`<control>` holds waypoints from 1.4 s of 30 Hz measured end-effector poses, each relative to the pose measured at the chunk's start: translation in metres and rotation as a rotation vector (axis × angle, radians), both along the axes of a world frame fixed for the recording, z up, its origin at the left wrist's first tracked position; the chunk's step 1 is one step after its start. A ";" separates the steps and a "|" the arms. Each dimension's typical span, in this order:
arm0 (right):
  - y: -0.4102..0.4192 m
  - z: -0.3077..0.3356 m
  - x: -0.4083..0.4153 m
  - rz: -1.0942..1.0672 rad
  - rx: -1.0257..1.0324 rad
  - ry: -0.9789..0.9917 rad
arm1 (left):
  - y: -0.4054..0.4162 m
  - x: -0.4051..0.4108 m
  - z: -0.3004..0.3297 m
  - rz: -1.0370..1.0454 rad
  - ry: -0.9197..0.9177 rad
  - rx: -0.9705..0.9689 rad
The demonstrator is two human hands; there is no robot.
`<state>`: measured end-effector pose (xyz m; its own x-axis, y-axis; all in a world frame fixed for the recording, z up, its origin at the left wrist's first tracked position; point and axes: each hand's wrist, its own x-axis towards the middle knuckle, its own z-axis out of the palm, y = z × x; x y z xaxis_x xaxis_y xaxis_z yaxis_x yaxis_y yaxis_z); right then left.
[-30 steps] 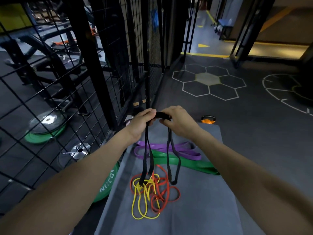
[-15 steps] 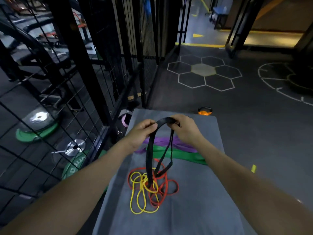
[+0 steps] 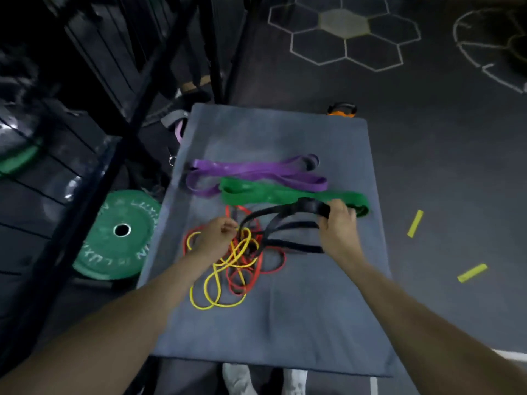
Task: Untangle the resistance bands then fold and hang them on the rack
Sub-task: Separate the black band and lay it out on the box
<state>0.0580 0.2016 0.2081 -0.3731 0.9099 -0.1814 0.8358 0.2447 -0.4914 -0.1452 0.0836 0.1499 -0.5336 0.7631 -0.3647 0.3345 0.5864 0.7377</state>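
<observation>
Black resistance band (image 3: pixel 288 223) — a flat loop gathered into several strands, fanned across the grey mat (image 3: pixel 285 323) and running into a knot of yellow band (image 3: pixel 219 280) and red band (image 3: pixel 256 269) near the mat's centre. Purple band (image 3: pixel 251 172) and green band (image 3: pixel 285 195) lie folded flat, side by side, toward the mat's far end. Right hand (image 3: pixel 338 226): fingers curled round the bunched end of the black band, held just above the green band. Left hand (image 3: pixel 216 238): arm extended, fingertips pinched together at the tangle — which strand they hold cannot be told. Green weight plate (image 3: pixel 119 235) lies on the floor to the mat's left, beside the black wire rack (image 3: pixel 137 81).
</observation>
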 end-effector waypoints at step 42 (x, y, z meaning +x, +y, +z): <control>0.002 -0.183 -0.058 0.158 -0.066 -0.228 | -0.028 -0.058 -0.125 -0.061 0.564 -0.398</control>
<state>0.0000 0.2034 0.0250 -0.4523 0.8269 -0.3342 0.8806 0.3546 -0.3144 -0.2036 0.0558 0.0245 -0.6842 0.6637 -0.3023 0.6449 0.7442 0.1742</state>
